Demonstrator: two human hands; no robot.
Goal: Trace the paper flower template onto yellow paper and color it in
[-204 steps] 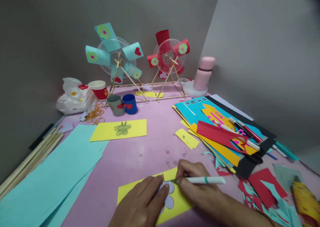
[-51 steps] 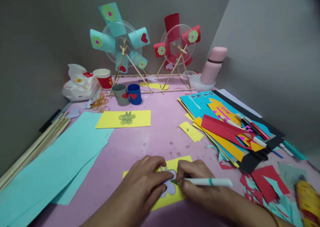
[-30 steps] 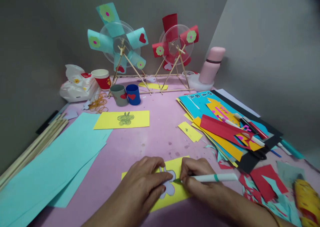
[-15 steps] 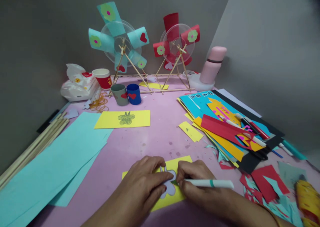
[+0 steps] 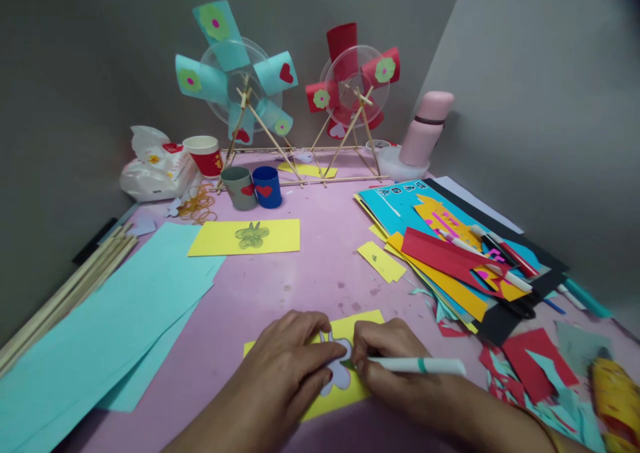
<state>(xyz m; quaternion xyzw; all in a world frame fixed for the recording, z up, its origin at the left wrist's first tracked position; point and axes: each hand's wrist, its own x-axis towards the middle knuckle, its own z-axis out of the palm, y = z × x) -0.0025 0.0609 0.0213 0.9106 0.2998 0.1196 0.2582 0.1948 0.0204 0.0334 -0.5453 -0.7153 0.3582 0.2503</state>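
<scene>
My left hand (image 5: 293,363) presses a pale lilac paper butterfly cutout (image 5: 341,375) down with its thumb and fingertips, covering the cutout's left side. Beneath the cutout lies a yellow paper sheet (image 5: 357,396), flat on the table. In my right hand (image 5: 395,360) is a white marker pen (image 5: 440,366) with a green band, its dark tip at the right edge of the butterfly. Farther up the table, another yellow sheet (image 5: 215,238) bears a dark scribbled butterfly drawing (image 5: 252,236).
Turquoise paper sheets (image 5: 135,306) and wooden sticks (image 5: 65,293) lie left. Coloured papers and markers are piled right, near paper scraps (image 5: 540,366). Behind stand a turquoise pinwheel model (image 5: 200,83), a red one (image 5: 343,56), grey (image 5: 239,193) and blue cups (image 5: 269,196), and a pink bottle (image 5: 425,133).
Almost nothing differs. The marker in my right hand has shifted very slightly; my left hand stays on the butterfly cutout.
</scene>
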